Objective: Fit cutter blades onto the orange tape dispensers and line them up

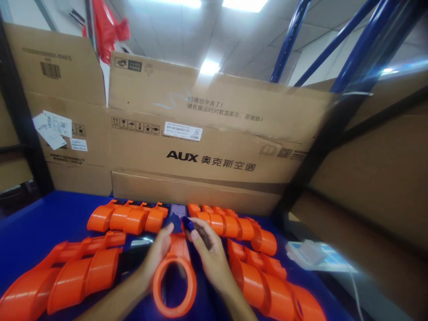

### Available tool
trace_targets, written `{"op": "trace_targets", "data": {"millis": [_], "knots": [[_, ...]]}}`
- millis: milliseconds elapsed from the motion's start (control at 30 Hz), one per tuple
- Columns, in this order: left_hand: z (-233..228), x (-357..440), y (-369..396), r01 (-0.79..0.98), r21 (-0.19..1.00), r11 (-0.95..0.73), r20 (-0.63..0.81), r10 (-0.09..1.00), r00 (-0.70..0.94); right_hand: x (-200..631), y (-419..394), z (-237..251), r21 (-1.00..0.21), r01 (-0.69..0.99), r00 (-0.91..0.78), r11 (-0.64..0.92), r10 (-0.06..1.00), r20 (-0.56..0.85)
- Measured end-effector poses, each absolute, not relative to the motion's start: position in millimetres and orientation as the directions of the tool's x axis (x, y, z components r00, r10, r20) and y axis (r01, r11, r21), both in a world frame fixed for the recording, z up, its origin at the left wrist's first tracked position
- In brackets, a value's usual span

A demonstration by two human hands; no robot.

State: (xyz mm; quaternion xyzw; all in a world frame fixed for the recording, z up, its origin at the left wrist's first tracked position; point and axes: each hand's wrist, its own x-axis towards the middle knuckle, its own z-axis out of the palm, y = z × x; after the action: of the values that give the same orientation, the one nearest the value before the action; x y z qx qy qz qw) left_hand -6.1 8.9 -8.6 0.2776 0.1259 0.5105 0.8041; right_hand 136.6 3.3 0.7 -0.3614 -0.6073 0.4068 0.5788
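Right now I see both hands meeting over an orange ring-shaped part [174,278] lying on the blue table [40,223], close to me and midway between rows of similar orange parts [129,218] on either side. At the part's narrow far end sits a small dark blue piece [179,221], and both hands work there.

The risk I judge likeliest is the blue piece slipping or going in crooked: it is small, the grip on it is only at the fingertips, and the ring end lies free, so it could swing and knock the neighbouring orange parts [267,276]. A phone [178,209] just beyond could also get nudged.

My left hand [157,256] comes in from the lower left, fingers curled, pinching the orange neck with thumb up by the blue piece. My right hand [209,252] reaches from the lower right, palm turned inward, fingers pinching the blue piece. Cardboard boxes [207,156] stand behind.
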Motion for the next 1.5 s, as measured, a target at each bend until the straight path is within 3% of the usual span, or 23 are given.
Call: {"op": "trace_targets", "data": {"millis": [233, 467, 1267, 1500], "knots": [[-7, -6, 5, -0.746, 0.635, 0.203, 0.028, 0.958, 0.285, 153, 8, 7, -0.924, 0.013, 0.061, 0.383, 0.922, 0.383], [-15, -11, 10, -0.698, 0.716, 0.009, 0.104, 0.987, 0.120, 163, 0, 14, -0.869, 0.145, -0.091, 0.474, 0.881, 0.465], [-14, -14, 6, -0.623, 0.774, -0.116, 0.196, 0.979, 0.062, 157, -2, 17, -0.826, 0.249, -0.082, 0.505, 0.861, 0.502], [-15, -16, 7, -0.636, 0.763, -0.115, 0.197, 0.979, 0.059, 157, -5, 18, -0.837, 0.210, -0.077, 0.506, 0.862, 0.501]]}}
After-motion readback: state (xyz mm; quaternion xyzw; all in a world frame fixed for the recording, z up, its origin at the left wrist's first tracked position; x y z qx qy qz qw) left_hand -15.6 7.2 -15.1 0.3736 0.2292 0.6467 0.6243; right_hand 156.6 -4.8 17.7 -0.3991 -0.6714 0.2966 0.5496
